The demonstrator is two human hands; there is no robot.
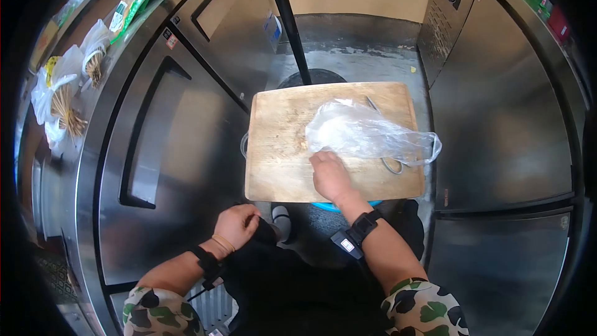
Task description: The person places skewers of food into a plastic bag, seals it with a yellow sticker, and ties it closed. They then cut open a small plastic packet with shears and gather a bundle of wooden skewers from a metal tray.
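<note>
Altogether one plastic bag (364, 129) on one board (277, 121), two hands (331, 177) (236, 226).

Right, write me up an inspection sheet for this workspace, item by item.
Surface: wooden board, marked and stained.
Job's things: clear plastic bag, crumpled, lying on the board and reaching past its right edge; contents hard to make out.
Clutter: slim metal tool, partly covered by the bag; small crumbs left of the bag.
Hands: right hand at the bag's near edge, grip unclear; left hand off the board, fingers curled, whether it holds anything unclear.
Cables: nothing seen that is clearly a cable.
Surroundings: metal cabinets on both sides; black pole beyond the board; bundled thin sticks on the left counter.
</note>
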